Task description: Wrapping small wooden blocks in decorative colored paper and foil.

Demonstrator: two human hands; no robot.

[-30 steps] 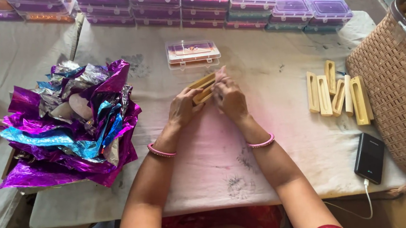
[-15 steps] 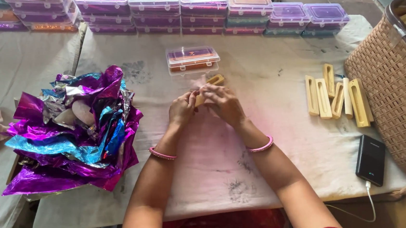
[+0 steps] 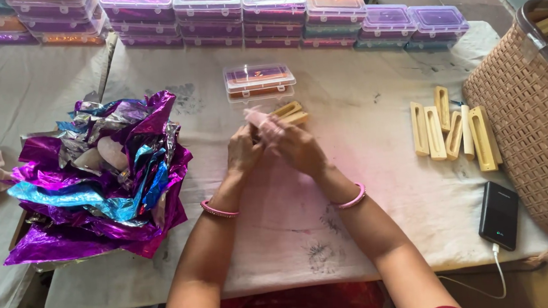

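Both hands meet mid-table: left hand [image 3: 244, 151] and right hand [image 3: 293, 147] clamp fingers on pale yellow slotted wooden block [image 3: 289, 113], raised off grey cloth-covered table [image 3: 368, 192], likely for working grip; clear plastic box [image 3: 259, 81] just behind.

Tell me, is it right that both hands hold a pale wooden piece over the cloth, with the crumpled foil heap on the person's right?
Not quite. The head view shows the crumpled foil heap on the person's left. Both hands, left hand and right hand, do hold the pale wooden piece over the cloth.
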